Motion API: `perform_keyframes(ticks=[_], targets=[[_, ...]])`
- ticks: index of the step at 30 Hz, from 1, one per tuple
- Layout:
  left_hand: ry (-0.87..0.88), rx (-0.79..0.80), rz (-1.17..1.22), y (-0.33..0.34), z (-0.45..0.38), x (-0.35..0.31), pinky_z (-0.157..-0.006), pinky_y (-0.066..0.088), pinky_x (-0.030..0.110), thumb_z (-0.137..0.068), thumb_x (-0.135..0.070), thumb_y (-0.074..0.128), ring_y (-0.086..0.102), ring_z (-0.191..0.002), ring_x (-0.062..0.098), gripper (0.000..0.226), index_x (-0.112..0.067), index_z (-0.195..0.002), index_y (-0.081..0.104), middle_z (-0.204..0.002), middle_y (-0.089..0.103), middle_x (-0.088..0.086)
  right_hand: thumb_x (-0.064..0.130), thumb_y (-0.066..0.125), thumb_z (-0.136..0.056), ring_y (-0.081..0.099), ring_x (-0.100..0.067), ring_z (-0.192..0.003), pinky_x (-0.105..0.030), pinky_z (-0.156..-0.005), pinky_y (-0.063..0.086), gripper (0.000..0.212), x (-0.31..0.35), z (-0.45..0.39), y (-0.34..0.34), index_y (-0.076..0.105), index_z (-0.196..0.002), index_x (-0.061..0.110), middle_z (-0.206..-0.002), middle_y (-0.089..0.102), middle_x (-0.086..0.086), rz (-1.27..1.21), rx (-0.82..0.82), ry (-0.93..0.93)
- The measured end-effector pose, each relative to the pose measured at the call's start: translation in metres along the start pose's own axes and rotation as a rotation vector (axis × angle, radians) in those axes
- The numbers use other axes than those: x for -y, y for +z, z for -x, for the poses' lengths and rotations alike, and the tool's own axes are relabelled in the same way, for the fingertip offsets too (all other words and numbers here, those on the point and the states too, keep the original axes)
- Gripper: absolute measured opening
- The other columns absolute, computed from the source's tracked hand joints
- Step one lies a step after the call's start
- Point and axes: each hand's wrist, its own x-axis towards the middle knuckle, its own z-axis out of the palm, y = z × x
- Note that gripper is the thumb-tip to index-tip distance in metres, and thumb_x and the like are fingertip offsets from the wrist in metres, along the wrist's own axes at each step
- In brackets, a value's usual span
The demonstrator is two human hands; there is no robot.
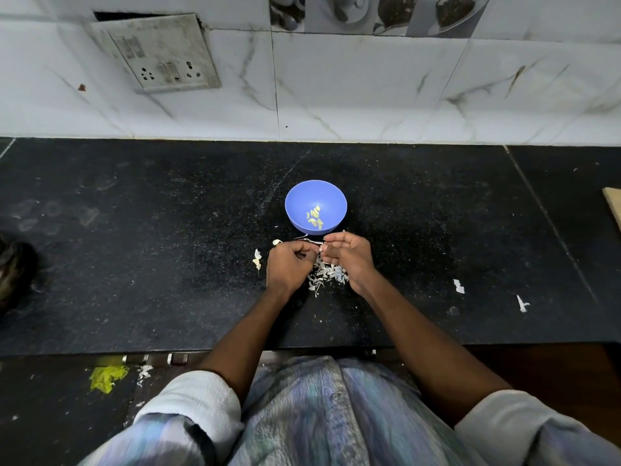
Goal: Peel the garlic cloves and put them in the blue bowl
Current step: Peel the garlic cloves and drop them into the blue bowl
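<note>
The blue bowl [316,206] stands on the black counter with several peeled garlic cloves [315,217] in it. Just in front of it my left hand [289,264] and my right hand [349,255] meet fingertip to fingertip. Both have curled fingers that pinch a small garlic clove [321,247] between them; the clove is mostly hidden. A heap of white garlic skins [326,275] lies under and between my hands. A few unpeeled cloves or skin pieces [257,257] lie just left of my left hand.
The black stone counter [134,264] runs to a white tiled wall with a switch and socket plate [158,52]. White scraps [458,285] lie on the right. A wooden board's corner [613,206] shows at the right edge, a dark object [13,270] at the left.
</note>
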Motion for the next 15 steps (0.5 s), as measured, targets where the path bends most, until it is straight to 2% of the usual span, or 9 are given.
perform_keyframes(ticks=[3, 9, 15], targets=[[0.009, 0.0, -0.004, 0.0, 0.0006, 0.0012, -0.064, 0.053, 0.02, -0.093, -0.025, 0.079, 0.067, -0.064, -0.006, 0.007, -0.024, -0.092, 0.086, -0.075, 0.077, -0.015, -0.012, 0.072, -0.086, 0.076, -0.022, -0.081, -0.028, -0.071, 0.062, 0.026, 0.0003, 0.0018, 0.0003, 0.07, -0.111, -0.006, -0.097, 0.075, -0.023, -0.003, -0.001, -0.003], [0.042, 0.008, -0.065, 0.0032, 0.003, 0.0037, -0.065, 0.06, 0.033, -0.095, -0.028, 0.075, 0.07, -0.064, 0.007, 0.01, -0.025, -0.09, 0.083, -0.071, 0.075, -0.014, -0.014, 0.073, -0.083, 0.076, -0.023, -0.081, -0.03, -0.075, 0.064, 0.025, 0.0029, 0.003, 0.0009, 0.071, -0.107, -0.006, -0.095, 0.076, -0.024, -0.022, -0.027, 0.009], [0.09, 0.013, -0.142, 0.0032, 0.0065, 0.0005, -0.063, 0.058, 0.033, -0.096, -0.03, 0.067, 0.069, -0.063, 0.009, 0.015, -0.025, -0.092, 0.081, -0.072, 0.074, -0.011, -0.013, 0.073, -0.084, 0.078, -0.022, -0.081, -0.028, -0.074, 0.063, 0.023, 0.0041, 0.0056, 0.001, 0.072, -0.105, -0.005, -0.092, 0.077, -0.021, -0.039, -0.026, 0.033]])
